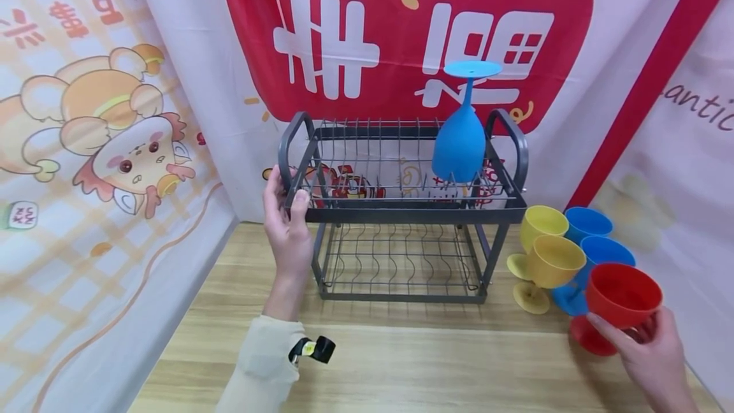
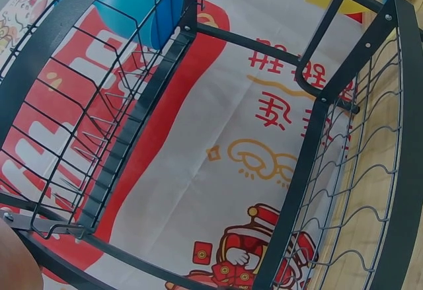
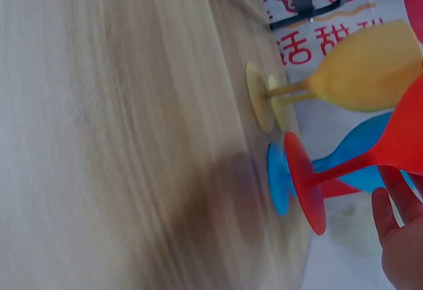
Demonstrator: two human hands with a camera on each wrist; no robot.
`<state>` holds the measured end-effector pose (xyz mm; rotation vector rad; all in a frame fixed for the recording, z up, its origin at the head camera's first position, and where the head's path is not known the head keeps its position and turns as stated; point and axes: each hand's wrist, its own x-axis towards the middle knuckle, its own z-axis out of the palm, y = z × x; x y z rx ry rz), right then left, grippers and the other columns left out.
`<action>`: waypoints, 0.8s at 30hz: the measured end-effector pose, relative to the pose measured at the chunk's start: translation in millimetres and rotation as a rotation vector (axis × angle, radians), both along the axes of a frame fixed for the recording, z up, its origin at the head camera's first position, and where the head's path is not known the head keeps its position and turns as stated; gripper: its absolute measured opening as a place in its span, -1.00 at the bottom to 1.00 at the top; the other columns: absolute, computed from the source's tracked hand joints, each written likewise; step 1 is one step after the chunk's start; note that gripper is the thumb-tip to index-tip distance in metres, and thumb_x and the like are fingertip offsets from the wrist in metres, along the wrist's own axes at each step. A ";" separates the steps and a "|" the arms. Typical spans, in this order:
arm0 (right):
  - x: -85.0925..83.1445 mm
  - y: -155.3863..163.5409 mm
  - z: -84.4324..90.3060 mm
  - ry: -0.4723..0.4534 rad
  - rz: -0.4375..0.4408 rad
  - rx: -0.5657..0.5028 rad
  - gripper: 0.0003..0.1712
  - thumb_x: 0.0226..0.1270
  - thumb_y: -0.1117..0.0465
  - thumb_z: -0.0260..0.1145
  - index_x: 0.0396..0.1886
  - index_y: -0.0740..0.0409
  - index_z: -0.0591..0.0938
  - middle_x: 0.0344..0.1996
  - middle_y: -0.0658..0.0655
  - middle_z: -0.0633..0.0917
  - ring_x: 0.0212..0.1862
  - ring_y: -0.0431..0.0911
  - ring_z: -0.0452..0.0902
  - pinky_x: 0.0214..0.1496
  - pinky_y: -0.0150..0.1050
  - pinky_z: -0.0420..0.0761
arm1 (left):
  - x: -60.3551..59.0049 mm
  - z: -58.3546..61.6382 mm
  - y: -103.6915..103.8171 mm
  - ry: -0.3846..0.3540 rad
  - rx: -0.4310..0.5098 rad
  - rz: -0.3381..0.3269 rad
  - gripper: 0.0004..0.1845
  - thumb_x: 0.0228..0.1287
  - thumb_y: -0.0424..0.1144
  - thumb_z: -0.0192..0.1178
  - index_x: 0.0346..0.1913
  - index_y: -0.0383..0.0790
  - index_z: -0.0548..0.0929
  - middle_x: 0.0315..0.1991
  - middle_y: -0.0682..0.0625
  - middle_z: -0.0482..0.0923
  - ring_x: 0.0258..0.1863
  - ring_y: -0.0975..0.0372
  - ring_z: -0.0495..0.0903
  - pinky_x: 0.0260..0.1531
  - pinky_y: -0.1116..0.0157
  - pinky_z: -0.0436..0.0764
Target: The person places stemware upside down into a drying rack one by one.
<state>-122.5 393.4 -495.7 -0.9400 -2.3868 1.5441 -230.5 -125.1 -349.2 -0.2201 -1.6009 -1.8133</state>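
My left hand (image 1: 289, 234) grips the upper left corner of a dark two-tier dish rack (image 1: 401, 215), thumb on the front rail and fingers round the side. With my right hand (image 1: 656, 349) I hold a red plastic goblet (image 1: 625, 292) by its bowl, upright with a slight tilt. Its round red foot (image 3: 305, 183) is close over the table in the right wrist view. On the rack's top tier, a blue goblet (image 1: 459, 145) stands upside down near the right end, foot upward.
Right of the rack stand two yellow goblets (image 1: 555, 262) and two blue goblets (image 1: 608, 255), upright and close together, partly behind the red one. The rack's lower tier (image 1: 401, 260) has wavy wires. Printed cloth (image 1: 189, 69) hangs behind and beside the wooden table (image 1: 401, 362).
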 end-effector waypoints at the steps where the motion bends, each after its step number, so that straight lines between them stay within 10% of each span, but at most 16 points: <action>1: 0.0 -2.3 2.1 0.006 0.009 0.004 0.34 0.25 -0.35 0.48 0.75 -0.30 -0.20 0.70 0.21 0.08 0.53 0.23 0.12 -0.37 -0.56 0.60 | 0.4 0.4 0.0 0.000 -0.002 0.000 -0.37 0.56 -0.27 0.09 0.62 -0.02 0.30 0.44 -0.12 0.48 0.42 -0.07 0.43 0.46 0.18 0.49; 15: -0.2 -30.4 27.8 0.114 0.126 0.200 0.30 0.27 -0.23 0.55 0.75 -0.24 -0.10 0.62 0.30 0.21 0.41 0.29 0.22 -0.33 -0.61 0.57 | 3.1 0.8 -1.8 -0.027 -0.016 -0.002 -0.37 0.57 -0.23 0.10 0.63 0.03 0.29 0.45 -0.05 0.48 0.46 -0.05 0.42 0.50 0.09 0.45; 24: 6.0 -51.5 33.9 0.358 0.279 0.436 0.27 0.10 0.17 0.72 0.71 -0.14 0.15 0.44 0.31 0.45 0.15 -0.45 0.24 -0.26 -0.68 0.55 | 7.5 2.5 -5.0 -0.083 -0.038 -0.008 -0.36 0.59 -0.19 0.12 0.64 0.08 0.26 0.45 0.04 0.47 0.46 0.06 0.44 0.53 0.07 0.43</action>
